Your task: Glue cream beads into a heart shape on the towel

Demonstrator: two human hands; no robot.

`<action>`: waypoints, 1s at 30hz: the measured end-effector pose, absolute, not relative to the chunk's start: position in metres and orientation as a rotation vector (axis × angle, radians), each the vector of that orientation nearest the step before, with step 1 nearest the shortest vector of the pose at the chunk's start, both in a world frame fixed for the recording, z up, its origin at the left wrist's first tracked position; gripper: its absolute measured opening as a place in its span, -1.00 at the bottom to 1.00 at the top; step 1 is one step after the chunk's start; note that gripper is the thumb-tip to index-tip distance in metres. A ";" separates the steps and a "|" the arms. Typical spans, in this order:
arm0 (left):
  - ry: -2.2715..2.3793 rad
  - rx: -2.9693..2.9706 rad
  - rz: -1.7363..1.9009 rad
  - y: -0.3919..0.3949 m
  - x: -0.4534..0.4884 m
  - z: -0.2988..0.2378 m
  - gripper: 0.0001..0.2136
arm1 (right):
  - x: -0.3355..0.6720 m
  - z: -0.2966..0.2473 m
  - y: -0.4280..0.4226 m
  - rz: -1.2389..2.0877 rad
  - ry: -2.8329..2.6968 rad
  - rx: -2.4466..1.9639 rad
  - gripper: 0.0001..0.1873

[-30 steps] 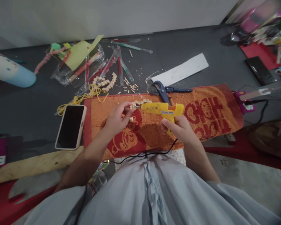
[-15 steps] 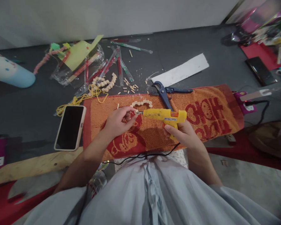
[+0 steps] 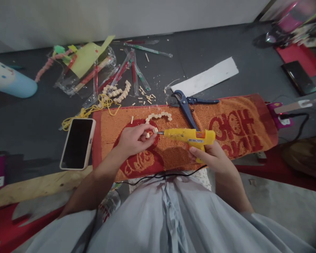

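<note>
My right hand grips a yellow glue gun by its handle, nozzle pointing left. My left hand pinches a small pale wooden piece right at the nozzle tip. Both hands hover over an orange and red towel. A curved row of joined wooden pieces lies on the towel just beyond my fingers. The gun's black cord runs back across my lap.
A phone lies face up left of the towel. Blue-handled cutters rest at the towel's far edge, a white paper strip behind them. Yellow string, more wooden pieces, plastic-wrapped sticks and scraps litter the dark floor.
Both hands have drawn nearer to me and lower over the towel. The curved row of wooden pieces, earlier at my left fingers, now lies on the towel; my left hand keeps one small piece.
</note>
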State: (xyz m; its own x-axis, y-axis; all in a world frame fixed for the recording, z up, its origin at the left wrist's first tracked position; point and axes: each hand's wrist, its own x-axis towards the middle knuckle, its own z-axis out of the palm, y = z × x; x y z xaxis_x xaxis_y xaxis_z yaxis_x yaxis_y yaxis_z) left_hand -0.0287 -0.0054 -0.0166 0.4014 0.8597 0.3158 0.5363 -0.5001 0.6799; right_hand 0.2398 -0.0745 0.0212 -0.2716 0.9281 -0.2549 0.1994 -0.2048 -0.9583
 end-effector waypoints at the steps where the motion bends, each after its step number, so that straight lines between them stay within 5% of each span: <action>1: 1.188 2.184 0.904 -0.006 -0.029 -0.017 -0.83 | 0.240 0.021 -0.075 1.527 -1.446 -1.356 -0.60; 30: 1.170 2.424 0.930 -0.007 -0.029 -0.015 -0.81 | 0.242 0.020 -0.075 1.508 -1.450 -1.350 -0.64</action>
State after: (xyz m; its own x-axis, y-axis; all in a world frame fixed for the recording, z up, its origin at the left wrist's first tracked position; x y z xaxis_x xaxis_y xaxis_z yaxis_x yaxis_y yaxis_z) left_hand -0.0290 -0.0074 -0.0148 0.4608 0.7790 0.4253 0.5900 -0.6268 0.5089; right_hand 0.2424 -0.0753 0.0204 -0.2675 0.9340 -0.2366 0.1999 -0.1864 -0.9619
